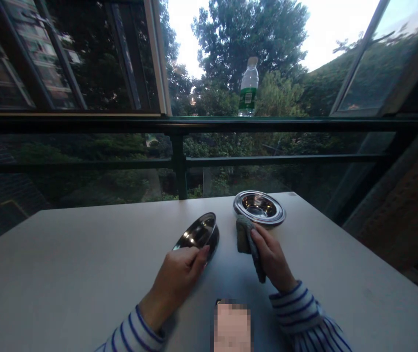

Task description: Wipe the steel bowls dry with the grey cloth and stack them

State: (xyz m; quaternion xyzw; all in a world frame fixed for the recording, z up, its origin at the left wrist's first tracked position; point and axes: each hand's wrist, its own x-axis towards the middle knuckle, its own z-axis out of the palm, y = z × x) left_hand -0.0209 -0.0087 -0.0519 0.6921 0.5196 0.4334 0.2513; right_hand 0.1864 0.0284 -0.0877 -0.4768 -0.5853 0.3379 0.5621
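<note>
A shiny metal bowl [197, 231] is tilted on its side above the white table, its hollow partly facing me. My left hand [181, 271] grips its near rim, thumb on top. To the right, my right hand [272, 254] is closed on a grey-green cloth [245, 234], which hangs down below the fingers. The cloth is apart from the tilted bowl. Just beyond it, more metal bowls [238, 204] with wide rims sit upright, seemingly stacked; I cannot tell how many.
The white table [84, 254] ends at a dark green railing [121, 126] under an open window. A clear plastic bottle [248, 93] with a green label stands on the ledge above the railing. A blurred-out patch [232, 326] covers the bottom middle. Trees show outside.
</note>
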